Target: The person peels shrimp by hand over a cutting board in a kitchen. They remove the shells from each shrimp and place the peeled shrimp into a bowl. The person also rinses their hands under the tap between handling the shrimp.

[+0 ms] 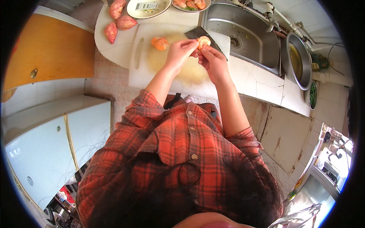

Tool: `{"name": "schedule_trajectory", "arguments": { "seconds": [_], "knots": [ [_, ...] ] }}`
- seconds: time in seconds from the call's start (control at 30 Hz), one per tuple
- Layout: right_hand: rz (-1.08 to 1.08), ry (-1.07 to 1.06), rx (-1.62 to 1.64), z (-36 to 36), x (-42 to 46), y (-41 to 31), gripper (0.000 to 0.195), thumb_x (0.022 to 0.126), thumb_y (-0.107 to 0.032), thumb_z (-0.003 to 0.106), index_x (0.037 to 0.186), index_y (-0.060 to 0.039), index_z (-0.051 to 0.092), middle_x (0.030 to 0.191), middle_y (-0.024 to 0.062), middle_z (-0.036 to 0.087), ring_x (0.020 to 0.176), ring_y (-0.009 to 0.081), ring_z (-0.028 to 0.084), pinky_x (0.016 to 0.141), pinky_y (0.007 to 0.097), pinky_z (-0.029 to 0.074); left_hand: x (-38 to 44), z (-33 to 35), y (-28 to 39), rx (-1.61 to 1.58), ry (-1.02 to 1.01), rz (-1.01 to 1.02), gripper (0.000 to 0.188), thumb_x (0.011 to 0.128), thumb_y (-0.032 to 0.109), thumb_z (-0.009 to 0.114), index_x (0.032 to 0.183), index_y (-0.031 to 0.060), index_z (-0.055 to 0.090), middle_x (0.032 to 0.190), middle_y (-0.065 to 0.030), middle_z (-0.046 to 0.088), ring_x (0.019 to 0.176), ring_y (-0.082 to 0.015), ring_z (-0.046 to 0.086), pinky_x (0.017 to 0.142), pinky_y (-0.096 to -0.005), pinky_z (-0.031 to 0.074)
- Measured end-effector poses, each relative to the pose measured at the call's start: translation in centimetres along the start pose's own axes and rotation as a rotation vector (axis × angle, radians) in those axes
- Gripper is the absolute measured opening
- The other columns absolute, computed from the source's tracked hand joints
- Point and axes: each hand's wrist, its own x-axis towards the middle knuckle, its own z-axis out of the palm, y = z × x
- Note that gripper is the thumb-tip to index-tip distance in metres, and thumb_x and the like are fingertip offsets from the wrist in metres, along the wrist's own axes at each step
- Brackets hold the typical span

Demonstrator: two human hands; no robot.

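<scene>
Over the far right of the white cutting board (pixel 139 77), both hands meet around a small orange-and-pale piece of food (pixel 204 41); its exact kind is hard to tell. My left hand (pixel 182 51) pinches its left side with thumb and fingers. From below and right, my right hand (pixel 212 61) grips it between thumb and forefinger. Beneath them a dark, broad blade (pixel 197 32), like a cleaver's, lies flat on the board, partly hidden by the hands. Another orange piece of food (pixel 160 43) rests on the board, left of my hands.
Several sweet potatoes (pixel 126 22) lie on the counter at the far left. Behind the board are a plate with a metal grater (pixel 149 6) and a plate of orange food (pixel 191 4). A steel sink (pixel 253 48), a metal basin (pixel 296 61) and a bowl of greens (pixel 313 95) stand right.
</scene>
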Motion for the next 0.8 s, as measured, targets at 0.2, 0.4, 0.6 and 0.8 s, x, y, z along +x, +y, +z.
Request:
{"name": "schedule_trajectory", "arguments": {
  "seconds": [0.2, 0.4, 0.6, 0.8],
  "knots": [
    [-0.250, 0.142, -0.495, 2.0, -0.8, 0.0, 0.021, 0.087, -0.009, 0.057, 0.100, 0.0063, 0.062, 0.077, 0.0086, 0.063, 0.064, 0.0115, 0.059, 0.058, 0.0259, 0.052, 0.4, -0.4, -0.4, 0.174, 0.045, 0.093, 0.019, 0.085, 0.012, 0.061, 0.094, -0.0050, 0.064, 0.080, -0.0049, 0.064, 0.067, -0.0097, 0.058, 0.062, -0.0228, 0.048],
    [-0.061, 0.087, -0.232, 1.8, -0.7, 0.1, 0.022, 0.086, -0.008, 0.058, 0.101, 0.0079, 0.061, 0.080, 0.0093, 0.063, 0.068, 0.0131, 0.060, 0.060, 0.0262, 0.052, 0.5, -1.3, -0.4, 0.172, 0.048, 0.046, 0.016, 0.083, 0.009, 0.061, 0.090, -0.0049, 0.065, 0.076, -0.0043, 0.063, 0.063, -0.0096, 0.055, 0.058, -0.0230, 0.046],
    [-0.007, 0.031, -0.011, 1.3, 0.4, 0.6, 0.022, 0.086, -0.009, 0.058, 0.100, 0.0081, 0.061, 0.079, 0.0093, 0.063, 0.067, 0.0131, 0.060, 0.060, 0.0254, 0.051, 0.6, -1.1, -0.4, 0.058, 0.083, 0.058, 0.019, 0.083, 0.010, 0.063, 0.094, -0.0052, 0.065, 0.078, -0.0053, 0.063, 0.062, -0.0104, 0.056, 0.059, -0.0230, 0.046],
    [-0.500, 0.233, -0.765, 1.7, 1.0, 2.2, 0.018, 0.084, -0.010, 0.060, 0.091, 0.0051, 0.065, 0.070, 0.0097, 0.063, 0.060, 0.0131, 0.061, 0.057, 0.0261, 0.050, 0.5, -0.8, -0.2, 0.250, 0.114, 0.197, 0.022, 0.082, 0.008, 0.065, 0.099, -0.0062, 0.064, 0.084, -0.0089, 0.067, 0.071, -0.0111, 0.062, 0.064, -0.0247, 0.052]
  ]
}}
